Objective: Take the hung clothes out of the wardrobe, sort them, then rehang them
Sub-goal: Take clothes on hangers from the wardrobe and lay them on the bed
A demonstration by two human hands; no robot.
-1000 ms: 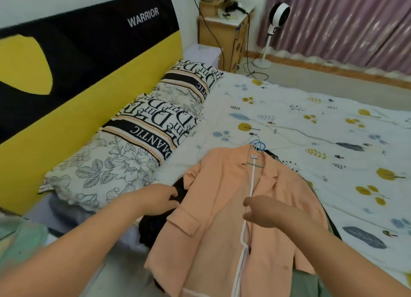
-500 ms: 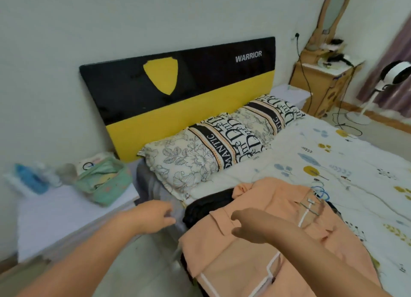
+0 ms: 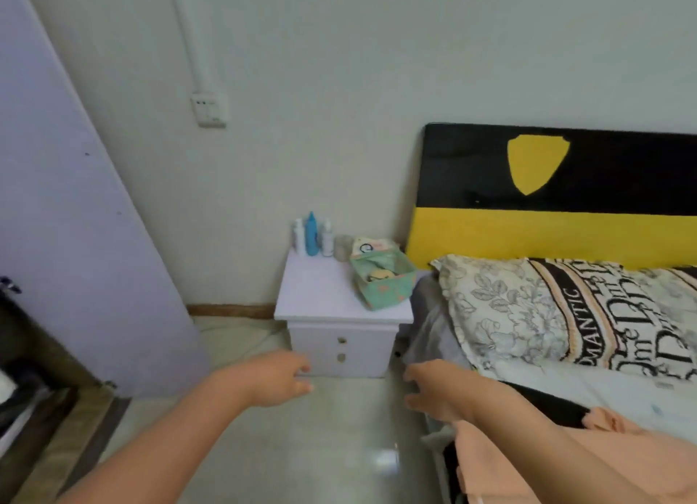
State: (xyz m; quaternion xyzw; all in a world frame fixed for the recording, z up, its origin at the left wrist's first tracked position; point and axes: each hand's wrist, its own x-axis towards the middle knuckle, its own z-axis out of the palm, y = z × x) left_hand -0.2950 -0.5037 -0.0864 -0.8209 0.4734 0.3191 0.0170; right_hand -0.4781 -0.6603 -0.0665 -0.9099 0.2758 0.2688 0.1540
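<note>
While both arms reached forward over the floor, the left hand [image 3: 277, 379] hung empty with loosely curled fingers, and the right hand [image 3: 439, 390] was empty too, fingers relaxed. The peach jacket [image 3: 501, 462] lay on the bed [image 3: 603, 390] at near right, under the right forearm.

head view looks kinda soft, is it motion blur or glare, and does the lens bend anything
Head view: mostly motion blur; the left hand, right hand and peach jacket have smeared edges. One small glare patch sits on the glossy floor. Wide-angle distortion tilts the lilac wardrobe door. Lighting is soft and even, without hard shadows.
</note>
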